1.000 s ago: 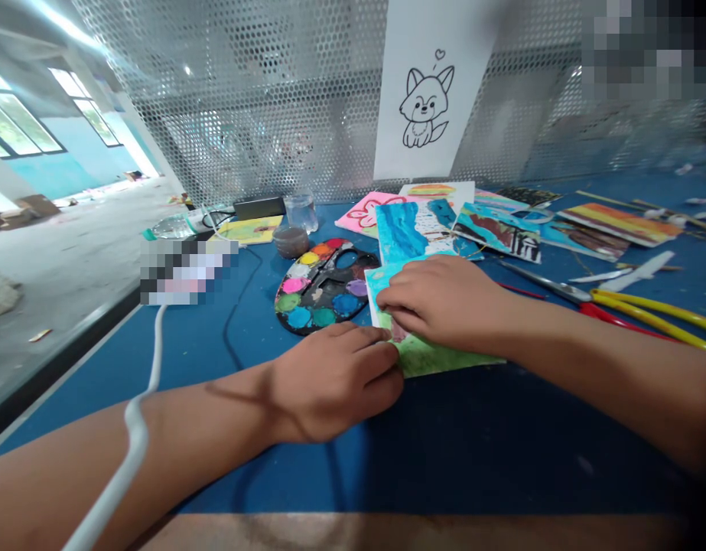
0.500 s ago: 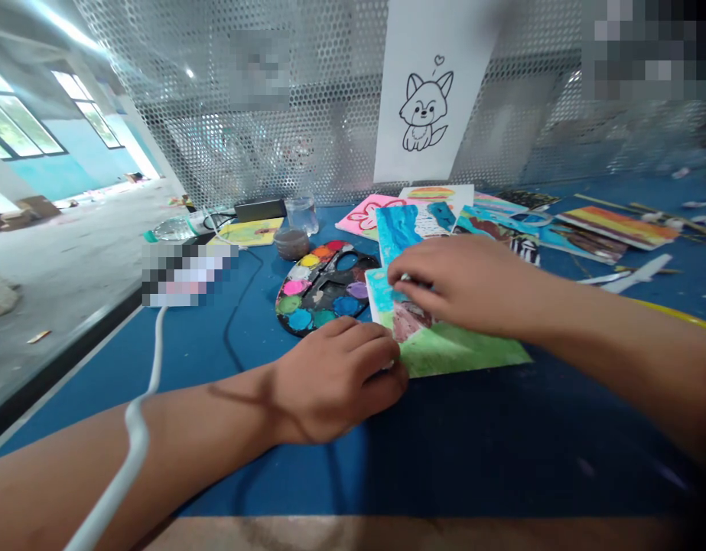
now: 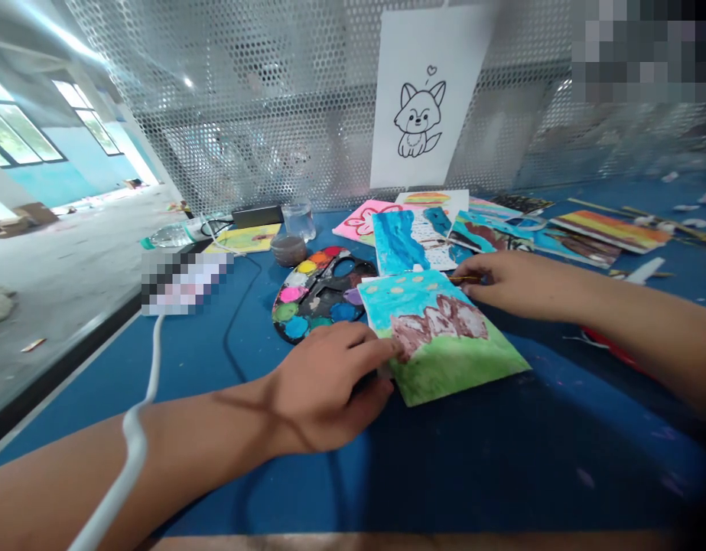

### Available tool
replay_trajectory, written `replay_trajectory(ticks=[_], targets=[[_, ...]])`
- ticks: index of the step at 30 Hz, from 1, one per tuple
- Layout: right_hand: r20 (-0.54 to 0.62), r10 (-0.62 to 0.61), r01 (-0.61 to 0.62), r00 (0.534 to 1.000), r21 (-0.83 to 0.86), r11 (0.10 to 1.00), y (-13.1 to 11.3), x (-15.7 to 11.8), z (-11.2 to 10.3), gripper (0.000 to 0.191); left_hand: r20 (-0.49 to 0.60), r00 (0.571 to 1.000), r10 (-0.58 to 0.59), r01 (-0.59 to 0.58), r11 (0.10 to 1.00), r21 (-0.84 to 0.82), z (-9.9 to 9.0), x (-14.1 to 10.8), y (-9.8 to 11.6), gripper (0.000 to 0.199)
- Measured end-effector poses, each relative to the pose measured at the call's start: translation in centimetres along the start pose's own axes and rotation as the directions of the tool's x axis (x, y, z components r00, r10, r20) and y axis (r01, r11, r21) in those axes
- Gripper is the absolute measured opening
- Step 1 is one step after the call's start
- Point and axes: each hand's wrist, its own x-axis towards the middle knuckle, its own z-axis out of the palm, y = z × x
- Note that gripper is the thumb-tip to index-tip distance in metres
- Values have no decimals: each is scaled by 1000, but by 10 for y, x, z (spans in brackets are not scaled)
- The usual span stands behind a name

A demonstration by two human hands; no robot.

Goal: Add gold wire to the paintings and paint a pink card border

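A small painting (image 3: 456,348) lies on the blue table, with blue sky, pale dots, brown-outlined rocks and green ground. My left hand (image 3: 333,386) grips its left edge, index finger on top and thumb lower down. Past its upper right corner, my right hand (image 3: 493,279) is closed, fingertips together on a thin brown stick (image 3: 463,278); its kind is unclear. A tiny white thing (image 3: 418,268) shows at the painting's top edge. Left of the painting sits a black paint palette (image 3: 323,287) with several coloured wells, partly behind my left hand.
Behind lie several other paintings (image 3: 392,237). A jar of murky liquid (image 3: 288,249), a clear cup (image 3: 300,222) and a plastic bottle (image 3: 172,234) stand left. A fox drawing (image 3: 421,168) hangs on the perforated metal screen. A white cable (image 3: 135,436) crosses my left forearm.
My right hand has moved right, off the painting, uncovering its rocks and sky. The painting has turned slightly, its lower edge shifting toward me. My left hand stays at its edge.
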Motion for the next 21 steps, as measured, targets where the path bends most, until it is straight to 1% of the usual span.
replay_trajectory(ticks=[2, 3, 5, 7, 9, 11, 12, 13, 15, 17, 19, 20, 21], targets=[[-23, 16, -16, 1000, 28, 999, -4, -3, -1, 28, 3, 994, -107, 106, 987, -117, -4, 1, 4, 36], [-33, 36, -35, 999, 45, 998, -6, -4, -2, 29, -13, 987, -162, 158, 973, -169, -6, 2, 6, 36], [-27, 93, -90, 995, 110, 990, -8, -7, -6, 32, -55, 958, -280, 256, 928, -272, -8, 3, 9, 35], [12, 138, -138, 990, 201, 970, -10, -10, -10, 35, -99, 903, -419, 343, 839, -423, -8, 5, 11, 34], [51, 148, -157, 988, 276, 948, -11, -10, -12, 34, -81, 821, -565, 407, 680, -610, -7, 9, 12, 31], [64, 135, -148, 989, 318, 937, -11, -9, -12, 33, -32, 743, -668, 425, 508, -749, -6, 13, 10, 30], [61, 134, -146, 989, 322, 935, -9, -8, -12, 34, -20, 715, -698, 421, 454, -785, -6, 14, 8, 30], [47, 141, -148, 989, 323, 935, -7, -6, -11, 36, -24, 695, -719, 413, 426, -805, -6, 16, 5, 31], [-15, 184, -171, 983, 296, 940, -3, -2, -8, 40, -70, 662, -746, 388, 422, -819, -7, 17, -2, 30], [-109, 229, -199, 967, 235, 951, 0, 2, -5, 39, -121, 629, -768, 375, 436, -818, -8, 15, -8, 30], [-173, 222, -191, 959, 179, 965, -1, 4, -4, 28, -166, 595, -787, 364, 448, -817, -8, 13, -13, 31], [-184, 208, -181, 961, 154, 971, -3, 5, -3, 26, -185, 581, -793, 358, 453, -816, -7, 12, -14, 32], [-187, 191, -169, 964, 129, 977, -5, 6, -2, 31, -202, 569, -797, 352, 459, -816, -6, 11, -15, 33]])
